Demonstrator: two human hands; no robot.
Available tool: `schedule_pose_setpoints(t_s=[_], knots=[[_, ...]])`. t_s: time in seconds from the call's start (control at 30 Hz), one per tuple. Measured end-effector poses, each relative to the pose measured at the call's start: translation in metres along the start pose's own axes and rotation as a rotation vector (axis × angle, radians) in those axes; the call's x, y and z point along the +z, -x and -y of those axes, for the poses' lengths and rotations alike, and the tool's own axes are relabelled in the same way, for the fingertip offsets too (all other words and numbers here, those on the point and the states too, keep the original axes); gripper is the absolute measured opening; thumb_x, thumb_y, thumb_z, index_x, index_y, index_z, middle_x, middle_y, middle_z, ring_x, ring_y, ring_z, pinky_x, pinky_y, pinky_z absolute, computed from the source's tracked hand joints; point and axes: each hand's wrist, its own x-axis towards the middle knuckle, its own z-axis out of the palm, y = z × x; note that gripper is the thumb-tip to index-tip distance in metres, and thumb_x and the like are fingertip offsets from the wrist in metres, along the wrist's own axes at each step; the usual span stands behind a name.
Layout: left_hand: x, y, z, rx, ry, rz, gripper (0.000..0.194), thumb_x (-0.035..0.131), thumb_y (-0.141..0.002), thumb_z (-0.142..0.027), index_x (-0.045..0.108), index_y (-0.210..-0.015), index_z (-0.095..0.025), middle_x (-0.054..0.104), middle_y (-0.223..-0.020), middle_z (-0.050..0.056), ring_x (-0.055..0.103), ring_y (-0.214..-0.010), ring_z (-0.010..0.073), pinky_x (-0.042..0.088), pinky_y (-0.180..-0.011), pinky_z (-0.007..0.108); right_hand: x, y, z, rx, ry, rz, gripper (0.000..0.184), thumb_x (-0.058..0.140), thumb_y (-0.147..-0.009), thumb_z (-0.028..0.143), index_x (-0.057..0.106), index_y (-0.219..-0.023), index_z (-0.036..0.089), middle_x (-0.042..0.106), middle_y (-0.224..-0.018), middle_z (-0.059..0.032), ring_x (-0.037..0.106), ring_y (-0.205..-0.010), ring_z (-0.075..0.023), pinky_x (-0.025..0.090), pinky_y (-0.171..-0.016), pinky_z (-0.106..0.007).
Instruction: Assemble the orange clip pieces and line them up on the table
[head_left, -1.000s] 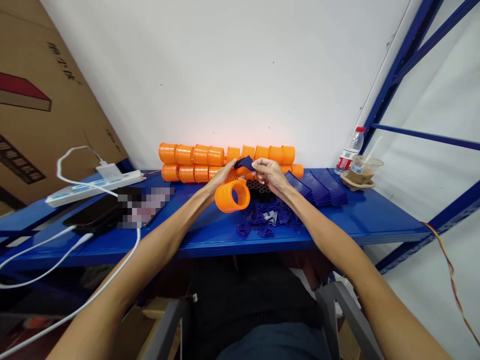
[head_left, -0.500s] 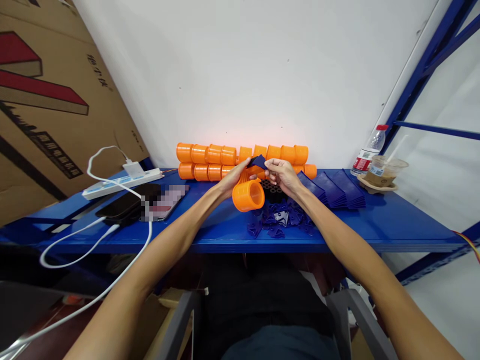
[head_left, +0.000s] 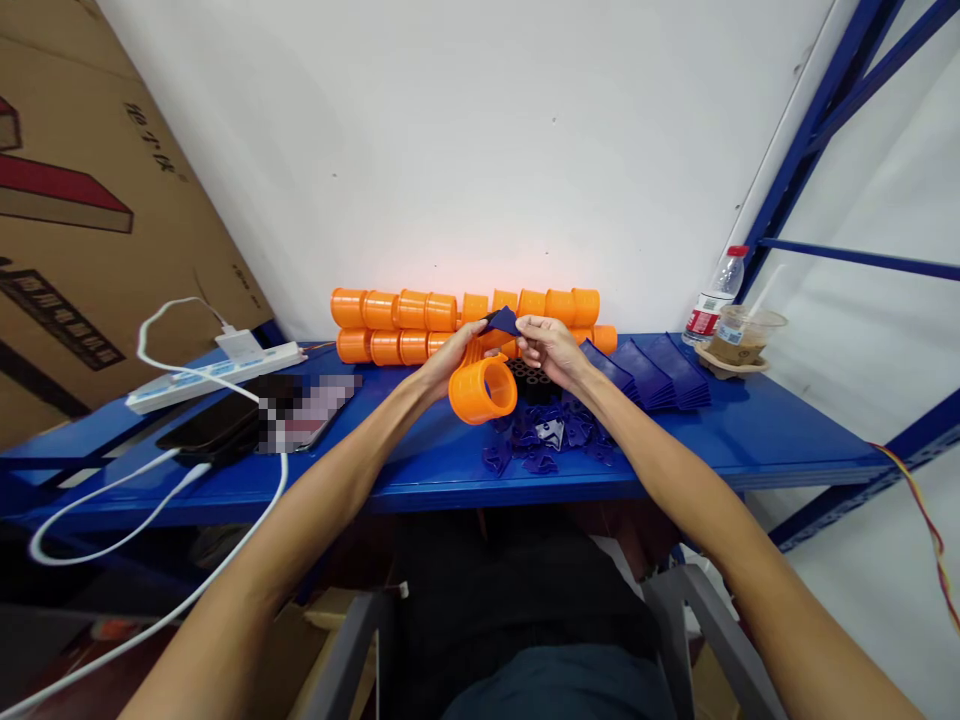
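My left hand (head_left: 454, 352) is closed on an orange plastic part whose round, hollow cylinder (head_left: 480, 392) hangs below the fingers, its opening turned toward the right. A small dark blue plastic piece (head_left: 502, 320) sits at the top of that part, between my two hands. The thumb and finger of my right hand (head_left: 547, 347) pinch the blue piece's right edge. My fingers hide where the blue and orange parts meet. Below my hands lies a loose pile of blue plastic pieces (head_left: 577, 428), beside several black ring-shaped parts (head_left: 531, 378).
Orange cylinders (head_left: 412, 309) are stacked in two rows against the wall. Fanned blue sheets (head_left: 660, 372) lie right of the pile, before a bottle (head_left: 716, 295) and a drink cup (head_left: 742, 335). Phones (head_left: 225, 415), a power strip (head_left: 214, 375) and white cables occupy the table's left.
The view has swung slightly right, so everything sits farther left. Both hands keep their hold, and the orange cylinder has turned a little, showing more of its opening.
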Motion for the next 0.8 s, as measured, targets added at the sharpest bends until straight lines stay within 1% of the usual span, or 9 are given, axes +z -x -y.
schedule_pose_setpoints(t_s=[0.1, 0.2, 0.27, 0.33, 0.4, 0.53, 0.63, 0.73, 0.8], knots=[[0.0, -0.001, 0.001, 0.002, -0.009, -0.016, 0.019, 0.06, -0.102, -0.027, 0.073, -0.099, -0.013, 0.065, -0.068, 0.004, 0.056, -0.052, 0.0138, 0.047, -0.053, 0.023, -0.002, 0.0, 0.0, 0.008, 0.068, -0.031, 0.043, 0.097, -0.077, 0.046, 0.062, -0.077, 0.021, 0.061, -0.06, 0.0054, 0.038, -0.044, -0.005, 0.029, -0.038, -0.017], [-0.001, -0.002, 0.002, -0.015, -0.054, -0.037, 0.022, 0.058, -0.102, -0.024, 0.074, -0.101, -0.01, 0.061, -0.063, 0.002, 0.049, -0.047, 0.0114, 0.042, -0.049, 0.022, -0.006, 0.0, 0.002, 0.0, 0.185, -0.101, 0.037, 0.096, -0.075, 0.04, 0.065, -0.078, 0.02, 0.066, -0.061, 0.0031, 0.045, -0.045, -0.0061, 0.033, -0.038, -0.017], [-0.001, -0.003, 0.003, -0.021, -0.053, -0.047, 0.02, 0.059, -0.1, -0.022, 0.074, -0.104, -0.01, 0.066, -0.069, 0.004, 0.048, -0.047, 0.01, 0.042, -0.048, 0.022, -0.009, 0.0, 0.003, -0.014, 0.227, -0.133, 0.034, 0.096, -0.072, 0.037, 0.067, -0.078, 0.02, 0.067, -0.062, 0.0024, 0.049, -0.045, -0.0069, 0.037, -0.038, -0.017], [-0.002, -0.003, 0.002, -0.026, -0.036, -0.048, 0.021, 0.061, -0.098, -0.021, 0.074, -0.109, -0.01, 0.071, -0.076, 0.005, 0.05, -0.048, 0.0099, 0.043, -0.048, 0.022, -0.011, 0.0, 0.004, -0.024, 0.243, -0.134, 0.034, 0.097, -0.071, 0.038, 0.069, -0.076, 0.02, 0.067, -0.062, 0.0022, 0.053, -0.047, -0.0078, 0.039, -0.039, -0.017], [-0.003, -0.004, 0.002, -0.03, -0.021, -0.045, 0.022, 0.063, -0.097, -0.021, 0.074, -0.112, -0.01, 0.072, -0.076, 0.005, 0.051, -0.047, 0.0102, 0.045, -0.049, 0.023, -0.011, 0.0, 0.004, -0.019, 0.24, -0.12, 0.036, 0.099, -0.069, 0.038, 0.069, -0.074, 0.019, 0.064, -0.061, 0.0024, 0.054, -0.049, -0.0082, 0.04, -0.04, -0.018], [-0.002, -0.003, 0.002, -0.048, 0.0, -0.036, 0.022, 0.06, -0.1, -0.023, 0.074, -0.11, -0.01, 0.071, -0.072, 0.004, 0.054, -0.048, 0.0121, 0.048, -0.05, 0.024, -0.009, 0.0, 0.005, 0.028, 0.167, -0.107, 0.04, 0.101, -0.067, 0.038, 0.067, -0.072, 0.018, 0.062, -0.063, 0.0032, 0.051, -0.05, -0.0068, 0.036, -0.041, -0.018], [0.0, -0.003, 0.003, -0.027, 0.028, -0.063, 0.022, 0.057, -0.104, -0.024, 0.074, -0.107, -0.011, 0.075, -0.08, 0.007, 0.059, -0.052, 0.0132, 0.051, -0.052, 0.024, -0.006, 0.0, 0.005, 0.073, 0.056, -0.104, 0.041, 0.102, -0.065, 0.036, 0.066, -0.073, 0.018, 0.059, -0.064, 0.0047, 0.048, -0.051, -0.0054, 0.031, -0.041, -0.017], [0.0, -0.005, 0.005, 0.011, 0.045, -0.06, 0.021, 0.059, -0.103, -0.024, 0.074, -0.109, -0.01, 0.077, -0.087, 0.007, 0.062, -0.055, 0.0129, 0.052, -0.055, 0.024, -0.002, 0.0, 0.003, 0.118, -0.067, -0.094, 0.044, 0.103, -0.06, 0.032, 0.064, -0.073, 0.017, 0.058, -0.066, 0.0061, 0.046, -0.052, -0.0041, 0.03, -0.043, -0.017], [0.001, -0.005, 0.007, 0.028, 0.041, -0.041, 0.018, 0.064, -0.101, -0.026, 0.073, -0.105, -0.011, 0.072, -0.079, 0.005, 0.058, -0.053, 0.012, 0.048, -0.052, 0.023, -0.001, 0.0, 0.002, 0.131, -0.111, -0.088, 0.045, 0.103, -0.058, 0.032, 0.064, -0.074, 0.017, 0.057, -0.068, 0.0065, 0.045, -0.053, -0.0037, 0.03, -0.043, -0.017]])
